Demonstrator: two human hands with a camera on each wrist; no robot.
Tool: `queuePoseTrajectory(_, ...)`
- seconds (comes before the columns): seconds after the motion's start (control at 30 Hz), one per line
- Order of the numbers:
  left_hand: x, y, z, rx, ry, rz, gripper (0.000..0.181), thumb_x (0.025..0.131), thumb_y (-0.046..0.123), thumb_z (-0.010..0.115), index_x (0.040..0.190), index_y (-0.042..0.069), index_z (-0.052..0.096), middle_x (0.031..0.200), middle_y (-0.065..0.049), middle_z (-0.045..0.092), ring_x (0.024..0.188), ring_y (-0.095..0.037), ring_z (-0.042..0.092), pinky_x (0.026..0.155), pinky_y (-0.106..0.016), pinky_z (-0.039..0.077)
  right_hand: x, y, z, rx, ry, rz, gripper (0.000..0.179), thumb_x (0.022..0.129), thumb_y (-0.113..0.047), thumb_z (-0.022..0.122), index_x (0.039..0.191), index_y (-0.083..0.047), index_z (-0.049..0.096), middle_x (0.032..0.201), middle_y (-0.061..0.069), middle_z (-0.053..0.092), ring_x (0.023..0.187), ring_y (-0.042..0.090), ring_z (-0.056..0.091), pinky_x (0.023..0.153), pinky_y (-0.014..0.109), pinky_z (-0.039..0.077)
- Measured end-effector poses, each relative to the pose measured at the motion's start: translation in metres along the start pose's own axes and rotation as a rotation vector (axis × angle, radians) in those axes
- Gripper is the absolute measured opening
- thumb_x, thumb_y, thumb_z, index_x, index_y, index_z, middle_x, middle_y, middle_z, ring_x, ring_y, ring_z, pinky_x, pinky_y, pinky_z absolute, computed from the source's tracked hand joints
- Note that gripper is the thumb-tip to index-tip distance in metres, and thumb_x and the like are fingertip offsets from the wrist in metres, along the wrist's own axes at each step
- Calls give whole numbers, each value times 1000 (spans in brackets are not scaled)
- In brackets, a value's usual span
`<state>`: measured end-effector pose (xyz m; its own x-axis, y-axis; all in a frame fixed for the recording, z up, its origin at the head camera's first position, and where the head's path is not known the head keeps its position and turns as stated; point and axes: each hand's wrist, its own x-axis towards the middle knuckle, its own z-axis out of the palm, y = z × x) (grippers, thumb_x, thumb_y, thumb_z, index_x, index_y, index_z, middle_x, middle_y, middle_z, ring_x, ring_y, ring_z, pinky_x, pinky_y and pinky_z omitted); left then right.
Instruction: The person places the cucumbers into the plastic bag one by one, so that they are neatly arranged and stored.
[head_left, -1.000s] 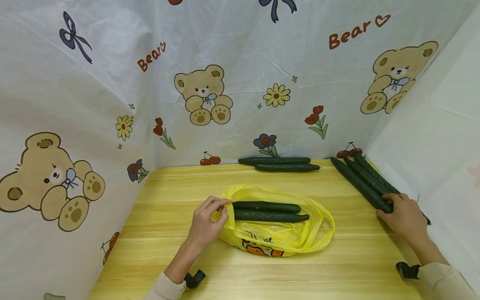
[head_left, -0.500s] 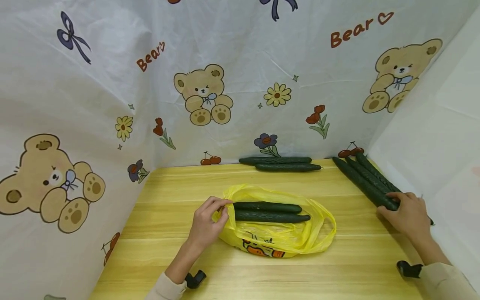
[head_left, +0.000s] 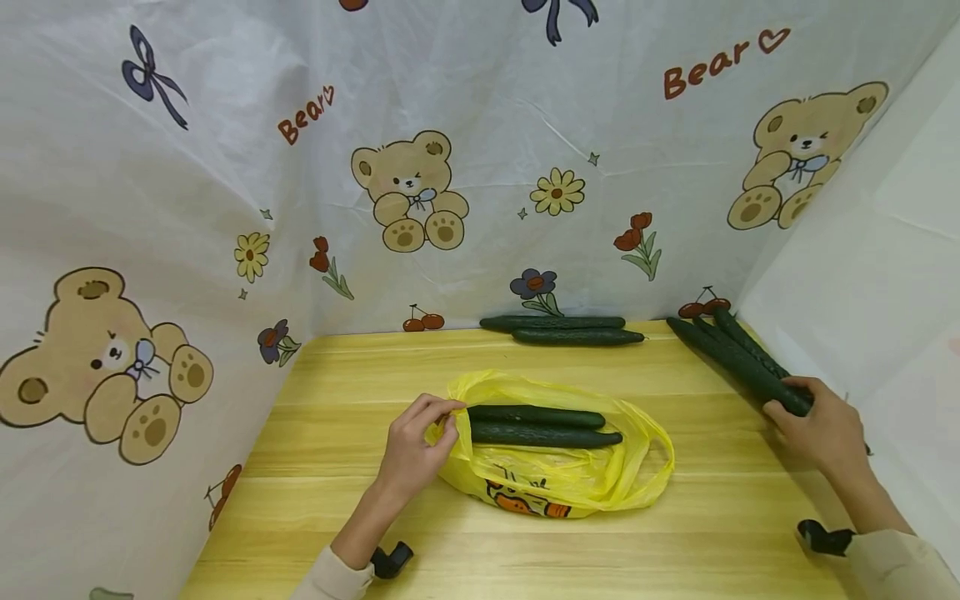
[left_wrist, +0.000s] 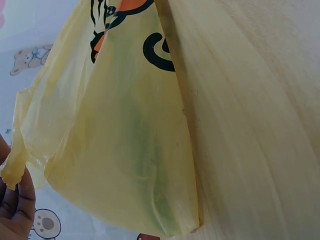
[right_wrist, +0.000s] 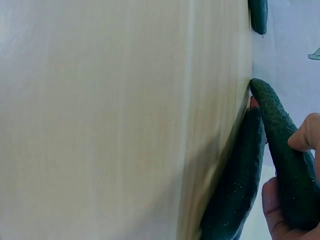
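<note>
Left hand (head_left: 416, 442) pinches the rim of a thin, crinkled yellow plastic bag (head_left: 585, 483), its orange-and-black print unreadable, with two smooth-looking cucumbers (head_left: 536, 415) inside. Right hand (head_left: 825, 429) curls round the near end of a bumpy dark-green cucumber (head_left: 741, 365) beside two others (head_left: 750, 342), on the wood-grain table's (head_left: 570, 554) right side. Brown lettering (head_left: 675, 83) on the white backdrop (head_left: 495, 100) reads “Bear”.

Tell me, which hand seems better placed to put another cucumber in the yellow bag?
Probably the right hand: it grips a cucumber, while the left hand pinches the edge of the yellow bag, whose mouth is open.
</note>
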<state>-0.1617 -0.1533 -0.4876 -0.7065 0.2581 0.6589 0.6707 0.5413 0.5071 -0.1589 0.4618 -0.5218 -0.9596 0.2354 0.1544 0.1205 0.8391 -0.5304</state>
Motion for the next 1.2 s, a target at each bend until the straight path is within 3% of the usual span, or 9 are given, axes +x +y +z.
queuePoseTrajectory(0.1,-1,0,0,0,-1,-5,28,95,-1,70,117,13,81,101,3,69,82,-6,62,68,-18,54,1,-1,2,36,39,-14,66,106,-37,64,153,7,47,135,48,54,103,64,59,74,66,50)
queuePoseTrajectory(0.3,1,2,-1,4,-1,-5,27,96,0,70,117,13,81,101,3,69,82,-6,62,68,-18,54,2,-6,3,59,98,-43,62,103,-32,69,150,6,53,129,46,59,98,62,62,65,42,46)
queuePoseTrajectory(0.4,2,2,-2,4,2,-6,27,96,0,70,117,13,81,100,1,70,82,-6,61,67,-19,54,2,-8,2,66,113,-39,61,103,-31,69,150,5,53,128,46,60,96,61,63,64,36,44)
queuePoseTrajectory(0.63,0,3,-3,11,15,-1,27,96,0,70,116,16,80,101,1,71,82,-6,62,68,-19,55,-1,-13,1,89,136,-31,61,104,-31,68,152,3,53,129,45,60,101,61,60,68,47,46)
queuePoseTrajectory(0.87,-3,3,-3,9,16,2,27,96,0,70,116,14,81,101,4,70,84,-6,62,68,-19,54,-8,-19,0,118,169,-24,57,102,-30,70,149,0,57,123,42,65,96,53,62,63,22,35)
queuePoseTrajectory(0.97,-3,3,-3,2,16,2,26,96,-1,70,116,12,81,102,3,70,84,-7,62,68,-19,54,-9,-22,-1,127,187,-22,55,101,-30,71,147,-1,58,123,40,67,90,39,63,62,19,34)
queuePoseTrajectory(1.03,-3,4,-3,0,16,1,26,96,-1,71,116,11,81,102,3,71,84,-7,62,68,-20,55,-10,-23,-2,132,203,-26,54,100,-29,72,146,-2,60,120,39,68,84,18,62,61,18,35)
queuePoseTrajectory(1.13,-2,4,-3,2,15,-5,26,95,-1,71,116,12,80,102,3,70,84,-7,62,67,-21,55,-10,-23,-3,140,216,-36,53,100,-28,73,145,-3,61,117,38,70,76,-9,49,59,16,36)
queuePoseTrajectory(1.2,-2,4,-3,3,14,-8,27,95,-1,71,116,12,80,102,2,70,84,-7,62,67,-22,56,-11,-23,-3,141,218,-34,53,100,-28,72,145,-3,61,110,37,72,69,-16,43,57,16,37)
